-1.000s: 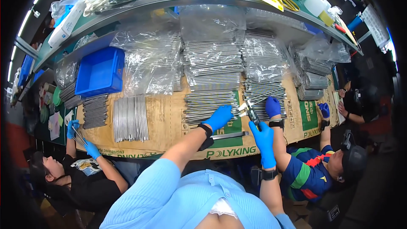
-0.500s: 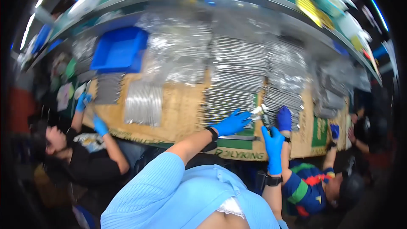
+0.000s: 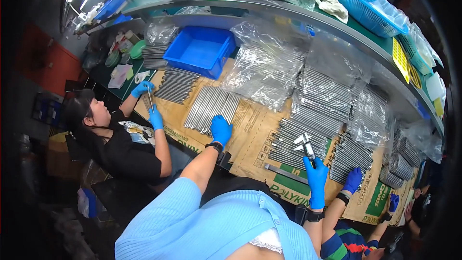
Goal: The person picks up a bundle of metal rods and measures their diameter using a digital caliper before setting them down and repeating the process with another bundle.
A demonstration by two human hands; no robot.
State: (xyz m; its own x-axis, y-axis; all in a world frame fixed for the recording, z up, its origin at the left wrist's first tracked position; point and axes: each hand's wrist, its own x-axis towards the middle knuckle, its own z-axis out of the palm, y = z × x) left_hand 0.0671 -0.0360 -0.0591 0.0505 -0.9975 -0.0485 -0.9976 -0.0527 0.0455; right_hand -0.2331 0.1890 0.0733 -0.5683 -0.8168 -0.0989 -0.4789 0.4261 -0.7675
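My left hand point(image 3: 222, 131), in a blue glove, touches the lower right end of a row of metal rods point(image 3: 206, 107) lying side by side on the cardboard. Its fingers are drawn together, and whatever they may hold is hidden beneath them. My right hand point(image 3: 316, 173), also blue-gloved, is closed around a digital caliper point(image 3: 305, 146). The caliper's jaws point up and left above a larger bed of rods point(image 3: 293, 137). A flat metal bar point(image 3: 286, 174) lies on the cardboard left of this hand.
A co-worker point(image 3: 120, 132) at the left handles thin rods in blue gloves. At the right, another person's purple-gloved hand point(image 3: 353, 180) touches more rods point(image 3: 350, 159). Behind lie a blue bin point(image 3: 195, 65) and plastic-covered rods point(image 3: 262, 74); a shelf edge point(image 3: 288, 12) spans overhead.
My left hand has moved left from the large rod bed to the separate row, its spread fingers drawing together. My right hand keeps the caliper, now plainly visible. The view has turned.
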